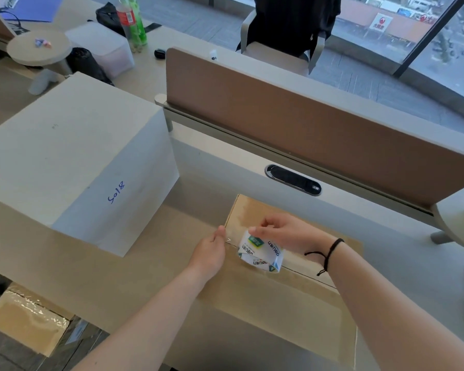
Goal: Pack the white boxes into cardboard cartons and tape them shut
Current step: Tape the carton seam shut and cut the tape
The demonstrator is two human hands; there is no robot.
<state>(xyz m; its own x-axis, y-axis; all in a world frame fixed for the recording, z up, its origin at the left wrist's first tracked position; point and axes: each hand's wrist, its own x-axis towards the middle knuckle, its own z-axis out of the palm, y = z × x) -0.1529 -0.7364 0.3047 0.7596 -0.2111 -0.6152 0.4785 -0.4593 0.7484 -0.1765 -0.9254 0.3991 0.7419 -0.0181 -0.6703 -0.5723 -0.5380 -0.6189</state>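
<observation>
Taping stage. 1 cardboard carton [279, 303] lies flat and closed at the worktop's near edge, right of centre, its flap seam running from the left end, near the left hand, toward the right edge, under the right wrist. A glossy strip along that seam reads as tape already down, though glare makes this uncertain.

Right hand [287, 232] sits over the seam, fingers curled round a tape roll [260, 251] with a white printed core. The roll rests on or just above the carton top; contact cannot be confirmed. Left hand [210, 250] is just beside the roll, at the carton's left end, thumb and fingertips pinched together, apparently on the clear tape's free end. The tape itself is too transparent to confirm.

Key relation: the tape end lies left of the roll and the seam's long axis extends away to the right. Judgement: the left hand is placed to anchor the end, and the right hand, nearer the untaped run, would draw the roll along the seam.

Counts: 1 carton in work; 1 tape-wrapped carton [24, 319] on the floor below the near-left corner; 1 large white box [73, 156], marked in blue ink, at the worktop's left side; 1 tape roll; 2 hands; 2 bottles [130, 20] at far left. No small white boxes visible; presumably inside.
</observation>
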